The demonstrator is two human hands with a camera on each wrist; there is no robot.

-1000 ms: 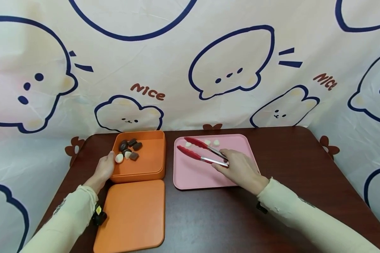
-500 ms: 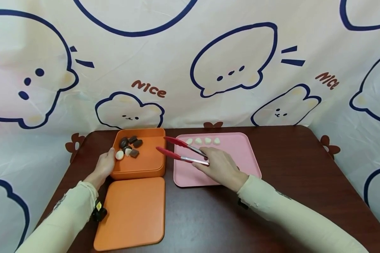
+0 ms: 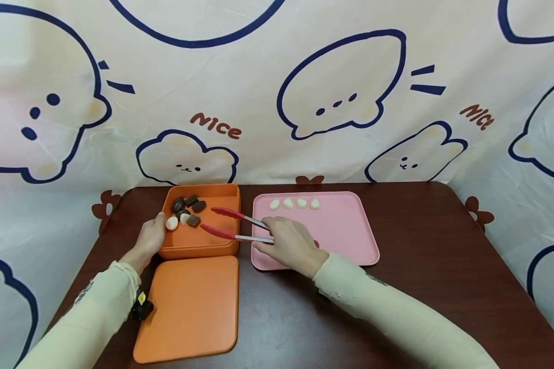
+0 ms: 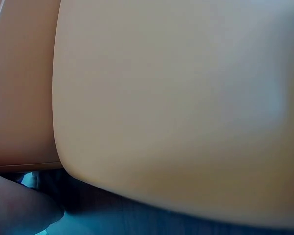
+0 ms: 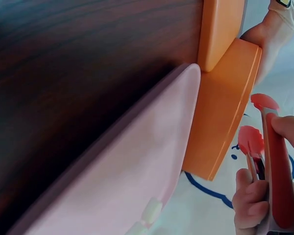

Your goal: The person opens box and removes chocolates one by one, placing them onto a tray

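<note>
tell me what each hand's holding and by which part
The right hand grips the red tongs by their metal handle end, tips open over the orange box. The left hand holds nothing; it rests against the box's left wall.

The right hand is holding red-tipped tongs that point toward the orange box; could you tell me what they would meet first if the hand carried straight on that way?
Probably the brown piece at the near edge of the cluster in the orange box. The right hand aims the open tongs leftward over the box, though their height is unclear.

four small white pieces [image 3: 294, 203] lie on one flat pink plastic tray [image 3: 346, 241]; one square orange plastic box [image 3: 212, 245], one flat orange lid [image 3: 189, 307], one pair of red-tipped metal tongs [image 3: 233, 225].
</note>
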